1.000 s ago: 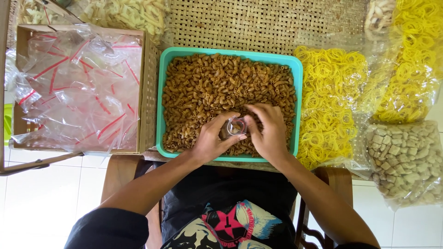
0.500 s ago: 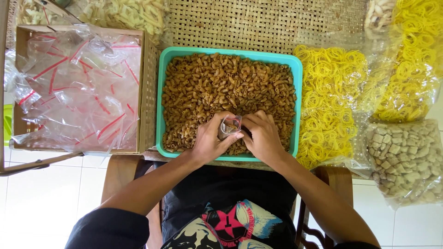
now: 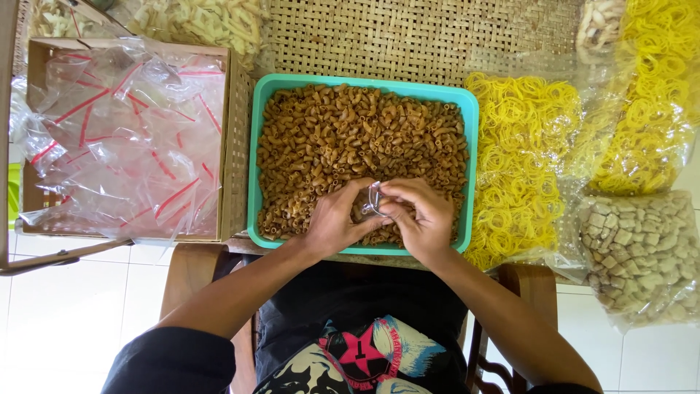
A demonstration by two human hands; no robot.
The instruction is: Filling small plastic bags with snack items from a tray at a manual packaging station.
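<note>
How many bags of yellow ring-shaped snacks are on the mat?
2: one bag of yellow rings right beside the teal tray, another bag further right at the frame edge. More may lie out of view.

A small clear plastic bag (image 3: 374,198), its mouth pinched open and upright, sits low over brown curved macaroni snacks (image 3: 343,138) heaped level in a rectangular teal plastic tray (image 3: 257,160)

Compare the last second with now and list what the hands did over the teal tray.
Little changed. Both hands slid slightly left along the near edge of the teal tray. The left hand and right hand still pinch the small clear bag between them. The brown macaroni, box of clear bags and yellow ring snacks stayed put.
</note>
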